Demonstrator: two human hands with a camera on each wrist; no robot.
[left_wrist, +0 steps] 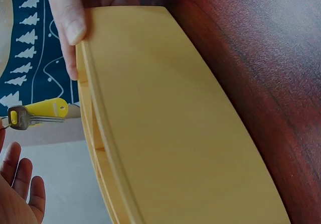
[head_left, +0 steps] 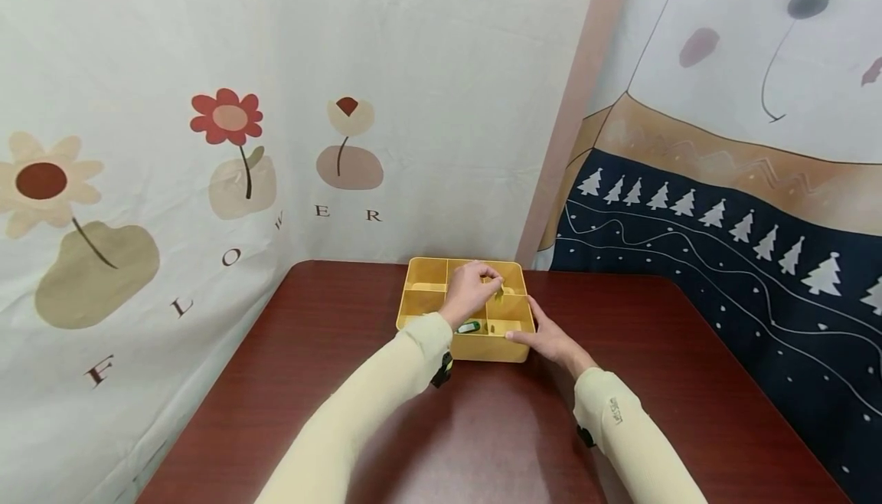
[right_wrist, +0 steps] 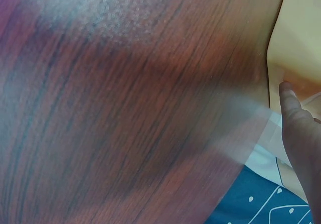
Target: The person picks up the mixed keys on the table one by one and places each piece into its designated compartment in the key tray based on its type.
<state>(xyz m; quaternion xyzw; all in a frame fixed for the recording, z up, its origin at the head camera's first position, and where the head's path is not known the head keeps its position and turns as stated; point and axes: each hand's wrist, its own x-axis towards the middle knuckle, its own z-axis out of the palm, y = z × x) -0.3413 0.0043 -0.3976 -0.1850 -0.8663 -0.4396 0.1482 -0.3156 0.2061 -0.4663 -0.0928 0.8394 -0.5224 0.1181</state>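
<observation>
A yellow divided box sits toward the table's far edge. Above its right-hand compartments, my left hand pinches a ring that carries a metal key and a yellow key tag; the other fingers are loosely bent in the left wrist view. My right hand holds the box at its near right corner, thumb at the front rim and fingers along the right side. A green and white item lies in the front middle compartment, partly behind my left wrist.
The box stands on a dark red-brown wooden table. Behind the table hangs a pale cloth printed with flowers, and a dark blue cloth with white trees hangs on the right.
</observation>
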